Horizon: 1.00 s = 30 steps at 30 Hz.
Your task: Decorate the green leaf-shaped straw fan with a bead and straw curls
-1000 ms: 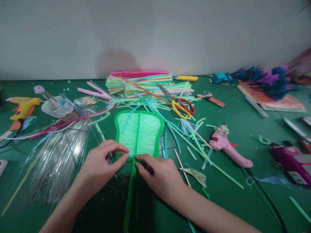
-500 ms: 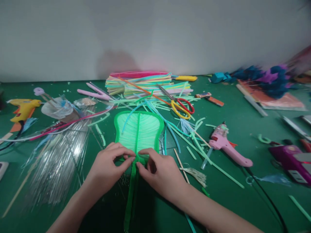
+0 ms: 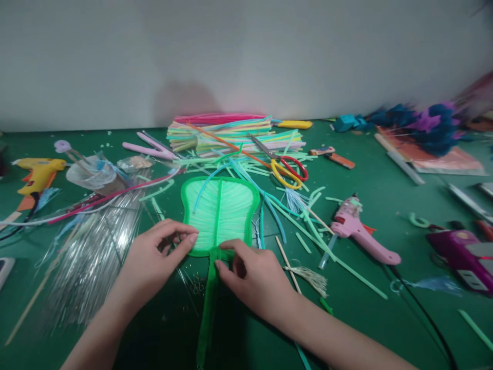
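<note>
A green hand fan (image 3: 234,216) lies in front of me, its pale green ribbed panel edged in darker fuzzy green trim. A green stem runs up its middle, and the handle (image 3: 208,308) points toward me. Thumb and forefinger of my right hand (image 3: 256,275) pinch the fan where panel and handle meet. My left hand (image 3: 157,259) is over the panel's lower left edge, thumb and forefinger tips brought together. Whether anything small sits between those tips I cannot make out. A light blue strand (image 3: 206,187) crosses the panel's upper left.
Behind the fan are bundled pipe cleaners (image 3: 231,133) and scissors (image 3: 287,172). A pink glue gun (image 3: 365,239) lies right, a yellow one (image 3: 38,174) far left. Thin clear rods (image 3: 96,262) spread left, near a cup (image 3: 96,177). A purple device (image 3: 458,257) sits at far right.
My left hand has moved left from the fan's neck to the panel's lower left edge. My right hand keeps its pinch at the neck; the fan stays in place.
</note>
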Available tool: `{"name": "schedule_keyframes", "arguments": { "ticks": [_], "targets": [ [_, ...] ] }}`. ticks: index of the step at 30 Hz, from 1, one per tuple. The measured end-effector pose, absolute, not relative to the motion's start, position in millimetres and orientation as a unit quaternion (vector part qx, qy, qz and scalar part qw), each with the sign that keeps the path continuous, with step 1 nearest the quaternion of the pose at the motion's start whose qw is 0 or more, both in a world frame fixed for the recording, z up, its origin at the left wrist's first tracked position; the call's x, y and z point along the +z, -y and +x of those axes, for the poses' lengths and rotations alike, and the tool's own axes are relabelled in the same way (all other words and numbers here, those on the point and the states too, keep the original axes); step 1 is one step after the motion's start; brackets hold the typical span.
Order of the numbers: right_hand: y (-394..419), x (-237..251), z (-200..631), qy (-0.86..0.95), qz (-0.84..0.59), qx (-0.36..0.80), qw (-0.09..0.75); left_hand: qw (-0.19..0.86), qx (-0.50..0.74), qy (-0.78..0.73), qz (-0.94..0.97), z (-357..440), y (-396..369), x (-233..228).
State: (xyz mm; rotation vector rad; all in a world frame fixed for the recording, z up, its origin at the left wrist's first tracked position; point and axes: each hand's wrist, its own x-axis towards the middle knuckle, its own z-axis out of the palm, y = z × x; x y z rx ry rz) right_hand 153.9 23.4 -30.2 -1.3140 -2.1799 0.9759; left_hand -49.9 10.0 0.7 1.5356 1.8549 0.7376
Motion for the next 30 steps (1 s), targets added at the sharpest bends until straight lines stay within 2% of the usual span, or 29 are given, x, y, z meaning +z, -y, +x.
{"name": "schedule_keyframes", "arguments": {
  "ticks": [10, 16, 19, 26, 30],
  "targets": [
    [-30.9, -24.6, 144.9, 0.724, -0.500, 0.433, 0.193, 0.303, 0.257, -0.687, 0.608, -42.6, -11.3, -3.1],
    [-39.3, -5.5, 152.2, 0.540, -0.451, 0.682, 0.201, 0.400, 0.257, -0.637, 0.606, -32.6, -7.9, 4.4],
    [-42.8, 1.1, 156.7, 0.498, -0.410, 0.739, 0.194, 0.445, 0.263, -0.620, 0.590, -29.9, -5.4, 8.7],
    [-43.4, -0.2, 158.1, 0.516, -0.393, 0.733, 0.206, 0.457, 0.332, -0.650, 0.508, -29.6, -9.4, 6.8],
    [-42.3, -1.2, 157.4, 0.543, -0.405, 0.691, 0.251, 0.454, 0.338, -0.645, 0.512, -28.9, -10.1, 4.4]
  ]
}}
